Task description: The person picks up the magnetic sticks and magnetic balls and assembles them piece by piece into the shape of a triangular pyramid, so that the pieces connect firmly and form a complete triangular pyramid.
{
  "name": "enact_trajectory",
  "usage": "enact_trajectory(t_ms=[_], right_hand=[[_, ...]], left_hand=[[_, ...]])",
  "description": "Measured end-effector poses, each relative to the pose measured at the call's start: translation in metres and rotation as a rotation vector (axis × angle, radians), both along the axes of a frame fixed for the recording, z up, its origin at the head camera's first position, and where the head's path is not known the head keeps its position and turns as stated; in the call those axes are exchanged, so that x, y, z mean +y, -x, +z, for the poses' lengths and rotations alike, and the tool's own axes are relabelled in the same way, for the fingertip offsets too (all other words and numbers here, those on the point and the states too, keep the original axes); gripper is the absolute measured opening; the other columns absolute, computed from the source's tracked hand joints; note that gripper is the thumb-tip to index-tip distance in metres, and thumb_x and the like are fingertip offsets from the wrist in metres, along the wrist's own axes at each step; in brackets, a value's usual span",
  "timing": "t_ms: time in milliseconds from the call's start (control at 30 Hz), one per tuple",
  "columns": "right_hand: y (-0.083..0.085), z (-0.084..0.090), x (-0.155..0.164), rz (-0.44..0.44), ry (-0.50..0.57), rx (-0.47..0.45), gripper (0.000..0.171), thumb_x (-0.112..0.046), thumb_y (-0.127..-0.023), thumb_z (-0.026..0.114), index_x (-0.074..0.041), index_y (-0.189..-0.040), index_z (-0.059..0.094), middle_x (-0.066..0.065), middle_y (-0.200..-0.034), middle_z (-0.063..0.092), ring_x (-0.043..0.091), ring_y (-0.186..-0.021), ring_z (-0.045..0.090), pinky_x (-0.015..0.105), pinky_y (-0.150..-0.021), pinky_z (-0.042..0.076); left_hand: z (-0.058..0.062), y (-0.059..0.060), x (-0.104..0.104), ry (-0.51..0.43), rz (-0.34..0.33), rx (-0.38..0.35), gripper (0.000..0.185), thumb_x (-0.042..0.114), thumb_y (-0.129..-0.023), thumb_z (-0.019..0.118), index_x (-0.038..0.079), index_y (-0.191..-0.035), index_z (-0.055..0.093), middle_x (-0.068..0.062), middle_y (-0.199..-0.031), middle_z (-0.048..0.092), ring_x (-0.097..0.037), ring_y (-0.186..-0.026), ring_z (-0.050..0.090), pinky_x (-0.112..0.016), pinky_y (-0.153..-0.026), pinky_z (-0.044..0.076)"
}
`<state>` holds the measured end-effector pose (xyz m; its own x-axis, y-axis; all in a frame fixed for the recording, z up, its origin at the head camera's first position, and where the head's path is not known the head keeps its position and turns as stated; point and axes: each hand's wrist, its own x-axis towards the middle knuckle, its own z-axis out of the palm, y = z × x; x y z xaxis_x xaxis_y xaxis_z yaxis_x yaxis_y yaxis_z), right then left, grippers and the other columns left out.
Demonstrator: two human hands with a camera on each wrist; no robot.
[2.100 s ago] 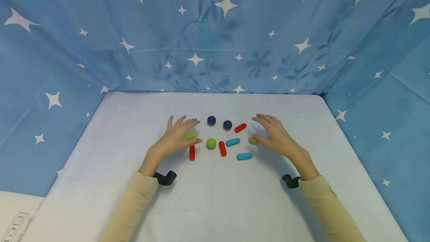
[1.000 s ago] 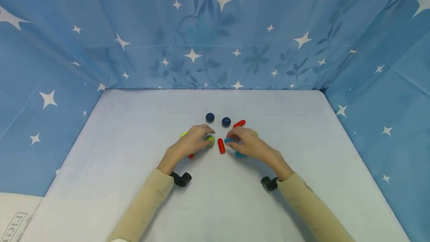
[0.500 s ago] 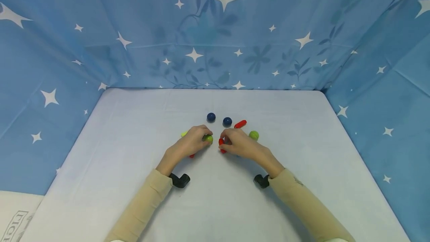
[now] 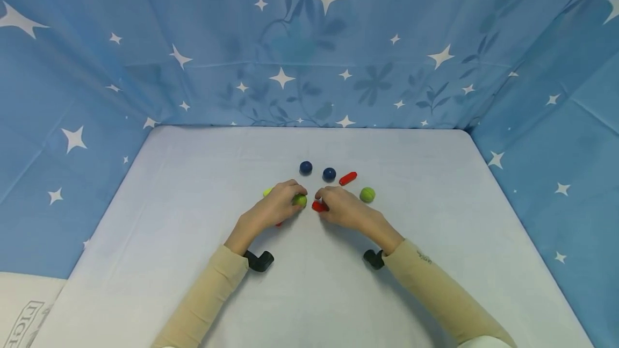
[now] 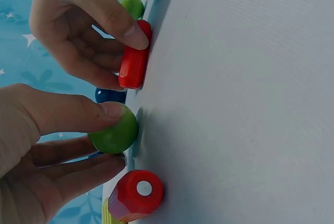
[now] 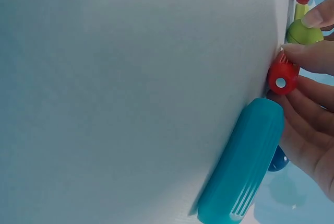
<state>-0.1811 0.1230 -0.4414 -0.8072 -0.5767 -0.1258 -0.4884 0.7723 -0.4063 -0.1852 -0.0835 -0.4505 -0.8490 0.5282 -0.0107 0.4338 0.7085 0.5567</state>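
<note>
At the table's (image 4: pixel 193 294) middle, a green ball (image 4: pixel 301 200) is pinched by the left hand (image 4: pixel 273 209) and a red rod (image 4: pixel 318 207) by the right hand (image 4: pixel 344 209), unjoined, other pieces scattered.

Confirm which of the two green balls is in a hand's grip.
The green ball at centre, pinched by the left hand. The other green ball lies free, right of the right hand.
</note>
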Motion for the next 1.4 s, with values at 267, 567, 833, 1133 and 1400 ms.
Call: enact_trajectory(t_ms=[267, 567, 833, 1133, 1400], right_hand=[[-0.0023, -0.0031, -0.0048, 0.02, -0.009, -0.016, 0.018, -0.005, -0.09, 0.077, 0.0, -0.107, 0.073, 0.007, -0.095, 0.066, 0.016, -0.079, 0.057, 0.03, -0.075, 0.055], [-0.0014, -0.0018, -0.0002, 0.01, 0.042, -0.011, 0.022, -0.005, -0.089, 0.078, -0.001, -0.111, 0.073, 0.006, -0.096, 0.067, 0.016, -0.081, 0.057, 0.029, -0.077, 0.055], [0.0001, -0.0001, -0.002, 0.028, 0.077, -0.012, 0.023, -0.004, -0.089, 0.077, 0.0, -0.111, 0.074, 0.007, -0.098, 0.068, 0.016, -0.082, 0.057, 0.028, -0.078, 0.056], [0.0011, 0.0015, -0.0027, 0.037, 0.102, 0.005, 0.021, -0.004, -0.09, 0.076, -0.001, -0.111, 0.075, 0.006, -0.097, 0.068, 0.016, -0.083, 0.059, 0.028, -0.081, 0.055], [0.0028, -0.0013, -0.0052, 0.05, 0.119, -0.014, 0.019, -0.007, -0.092, 0.075, -0.001, -0.11, 0.074, 0.005, -0.095, 0.069, 0.014, -0.081, 0.057, 0.025, -0.077, 0.053]], left_hand=[[-0.0034, -0.0039, -0.0002, -0.003, -0.016, 0.002, 0.031, 0.006, -0.092, 0.075, 0.001, -0.122, 0.07, -0.011, -0.118, 0.068, -0.023, -0.103, 0.064, -0.038, -0.094, 0.055], [-0.0043, -0.0056, 0.0018, -0.009, -0.007, -0.005, 0.034, 0.005, -0.092, 0.076, 0.001, -0.124, 0.069, -0.012, -0.121, 0.068, -0.024, -0.105, 0.064, -0.039, -0.096, 0.055], [-0.006, -0.009, 0.0014, -0.007, -0.017, -0.017, 0.035, 0.004, -0.091, 0.076, 0.001, -0.125, 0.069, -0.011, -0.123, 0.068, -0.026, -0.112, 0.065, -0.04, -0.102, 0.053], [-0.0073, -0.0077, 0.0027, -0.012, -0.02, 0.013, 0.034, 0.004, -0.09, 0.077, 0.001, -0.123, 0.069, -0.011, -0.121, 0.069, -0.025, -0.11, 0.066, -0.039, -0.1, 0.054], [-0.0067, -0.0067, 0.0024, -0.004, -0.026, 0.047, 0.031, 0.001, -0.09, 0.077, 0.0, -0.121, 0.071, -0.011, -0.119, 0.069, -0.027, -0.11, 0.067, -0.039, -0.099, 0.055]])
